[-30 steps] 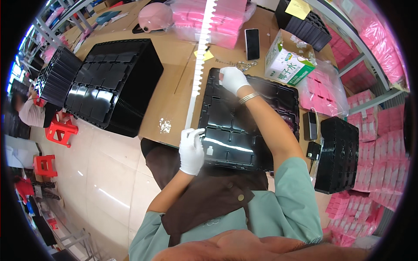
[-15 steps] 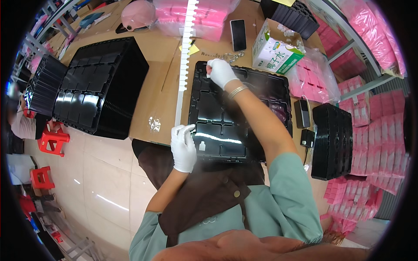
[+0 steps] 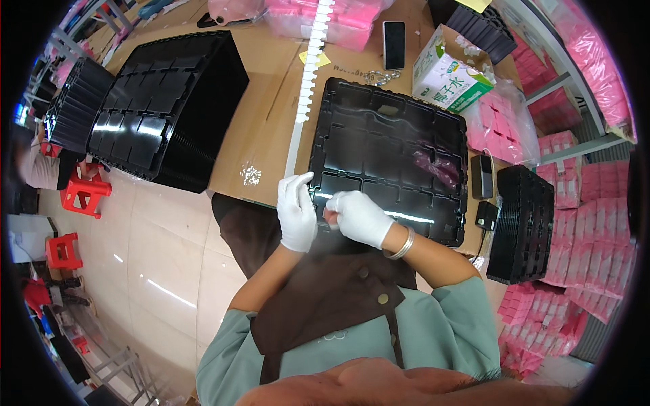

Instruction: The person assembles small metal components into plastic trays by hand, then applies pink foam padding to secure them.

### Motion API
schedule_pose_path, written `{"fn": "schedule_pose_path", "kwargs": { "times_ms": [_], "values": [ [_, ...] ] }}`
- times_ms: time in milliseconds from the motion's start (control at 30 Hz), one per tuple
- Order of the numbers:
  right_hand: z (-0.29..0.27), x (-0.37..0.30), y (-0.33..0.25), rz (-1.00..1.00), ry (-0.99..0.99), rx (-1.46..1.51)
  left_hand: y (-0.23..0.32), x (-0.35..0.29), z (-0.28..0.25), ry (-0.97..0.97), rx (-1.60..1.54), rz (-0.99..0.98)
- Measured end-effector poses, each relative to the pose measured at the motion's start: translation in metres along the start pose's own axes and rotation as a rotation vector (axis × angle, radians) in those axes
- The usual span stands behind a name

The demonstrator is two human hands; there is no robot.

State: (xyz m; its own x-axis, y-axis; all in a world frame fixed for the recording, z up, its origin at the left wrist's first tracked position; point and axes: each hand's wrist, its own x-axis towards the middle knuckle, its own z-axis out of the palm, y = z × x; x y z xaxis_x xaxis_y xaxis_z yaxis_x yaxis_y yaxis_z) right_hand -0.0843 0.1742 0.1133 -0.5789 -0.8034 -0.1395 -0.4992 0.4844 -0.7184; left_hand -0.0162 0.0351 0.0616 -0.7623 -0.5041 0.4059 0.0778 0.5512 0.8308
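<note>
A black plastic tray (image 3: 379, 157) with shallow rectangular compartments lies in front of me on cardboard. My left hand (image 3: 298, 213), in a white glove, rests at its near left edge with fingers loosely extended; the fingertips touch the rim. Beside them ends a long white strip (image 3: 301, 125), notched along its right side. Also gloved in white, my right hand (image 3: 363, 218) is over the near left corner of the tray, fingers pinched together. Whatever sits in that pinch is too small or hidden to make out. Crumpled purplish film (image 3: 437, 169) shows at the tray's right side.
Tall stacks of black trays stand at left (image 3: 166, 108) and right (image 3: 520, 223). Beyond the tray are a phone (image 3: 393, 46), a chain (image 3: 383, 77), an open green-and-white carton (image 3: 452, 76) and bagged pink packs (image 3: 325, 24). A power bank (image 3: 482, 176) sits to the right.
My right hand has come back from the tray's far left corner to its near left corner, beside my left hand. The left hand stays at the edge; the whole view has shifted slightly.
</note>
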Motion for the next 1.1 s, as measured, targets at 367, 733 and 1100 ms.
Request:
{"fn": "schedule_pose_path", "kwargs": {
  "times_ms": [367,733,1100],
  "values": [
    [-0.002,0.002,-0.007,0.151,-0.003,0.114,0.001,-0.002,-0.001,0.011,-0.02,-0.018],
    [-0.003,0.002,0.004,0.079,0.046,0.116,0.003,0.001,0.003,-0.008,-0.046,-0.043],
    [-0.302,0.052,0.165,0.168,1.483,-0.154,0.001,-0.004,0.0,0.012,0.024,0.018]
  ]
}}
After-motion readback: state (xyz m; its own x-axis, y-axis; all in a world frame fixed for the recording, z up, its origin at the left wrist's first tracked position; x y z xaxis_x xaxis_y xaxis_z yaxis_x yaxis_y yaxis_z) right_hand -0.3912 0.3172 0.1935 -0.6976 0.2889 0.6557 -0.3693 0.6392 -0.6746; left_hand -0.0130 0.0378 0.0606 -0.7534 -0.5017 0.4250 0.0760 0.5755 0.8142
